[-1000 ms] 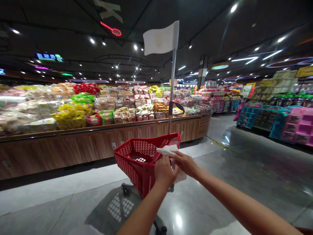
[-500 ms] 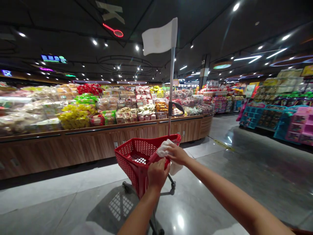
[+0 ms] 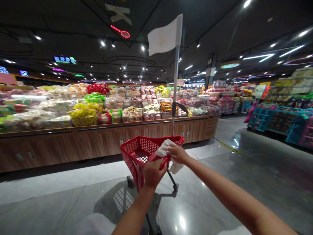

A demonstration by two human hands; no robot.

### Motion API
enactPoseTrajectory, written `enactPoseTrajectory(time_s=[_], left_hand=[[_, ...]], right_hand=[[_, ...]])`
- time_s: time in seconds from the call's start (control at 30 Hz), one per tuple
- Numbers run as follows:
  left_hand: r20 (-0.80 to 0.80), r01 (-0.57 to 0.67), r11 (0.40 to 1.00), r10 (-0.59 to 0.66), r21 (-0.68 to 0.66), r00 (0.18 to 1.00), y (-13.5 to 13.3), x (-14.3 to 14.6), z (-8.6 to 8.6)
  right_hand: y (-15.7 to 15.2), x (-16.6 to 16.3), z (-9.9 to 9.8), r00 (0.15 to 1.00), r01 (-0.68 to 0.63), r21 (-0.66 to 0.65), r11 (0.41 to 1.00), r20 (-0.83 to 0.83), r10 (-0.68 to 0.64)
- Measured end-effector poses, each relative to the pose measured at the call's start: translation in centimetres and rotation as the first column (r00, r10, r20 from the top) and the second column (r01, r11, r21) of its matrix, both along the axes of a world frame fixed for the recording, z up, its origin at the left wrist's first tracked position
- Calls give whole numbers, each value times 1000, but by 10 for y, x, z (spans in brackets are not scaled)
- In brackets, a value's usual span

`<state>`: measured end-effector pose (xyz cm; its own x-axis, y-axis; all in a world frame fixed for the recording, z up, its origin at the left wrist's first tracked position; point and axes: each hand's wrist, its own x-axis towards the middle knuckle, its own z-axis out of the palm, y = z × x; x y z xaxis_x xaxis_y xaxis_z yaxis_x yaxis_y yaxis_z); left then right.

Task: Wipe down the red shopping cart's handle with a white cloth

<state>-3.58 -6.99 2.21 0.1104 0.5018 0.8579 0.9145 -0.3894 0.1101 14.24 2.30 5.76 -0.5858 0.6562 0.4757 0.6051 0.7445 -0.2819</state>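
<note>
A small red plastic shopping cart (image 3: 133, 160) with perforated sides stands in front of me on dark wheeled legs. My left hand (image 3: 153, 172) is closed around the near part of its red handle. On the handle's right side, my right hand (image 3: 179, 154) presses a crumpled white cloth (image 3: 164, 148) against the red plastic. Part of the cloth hangs below the right hand. A grey pole (image 3: 176, 75) with a white flag (image 3: 165, 35) rises from the cart's far end and carries a dark loop handle (image 3: 181, 109).
Beyond the cart runs a long wood-panelled display counter (image 3: 102, 143) heaped with packaged food. Blue display racks (image 3: 262, 119) with goods stand at the right. Shiny grey floor (image 3: 215, 176) lies around the cart.
My view has turned a little left, so the scene sits further right. My left hand has shifted left along the handle, showing more red between the hands. The right hand still holds the cloth there.
</note>
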Motion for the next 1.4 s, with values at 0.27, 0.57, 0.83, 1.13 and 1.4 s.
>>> enactPoseTrajectory(time_s=[0.27,0.57,0.83,1.13,1.4], left_hand=[[40,82,996,-83,29,996,12,-18,-8],[8,33,999,-33,-29,999,20,-79,-6],[142,23,975,8,-222,990,42,-115,1],[-60,-252,934,245,-254,968,44,-59,40],[-99,-132,934,105,-331,990,41,11,26]], right_hand=[[37,13,19,904,428,-197,882,104,-416],[1,-9,-2,948,315,-5,949,48,-315],[22,18,-1,929,368,-42,929,57,-366],[-7,-7,5,900,421,59,905,102,-425],[-51,-11,-6,972,218,67,974,71,-222]])
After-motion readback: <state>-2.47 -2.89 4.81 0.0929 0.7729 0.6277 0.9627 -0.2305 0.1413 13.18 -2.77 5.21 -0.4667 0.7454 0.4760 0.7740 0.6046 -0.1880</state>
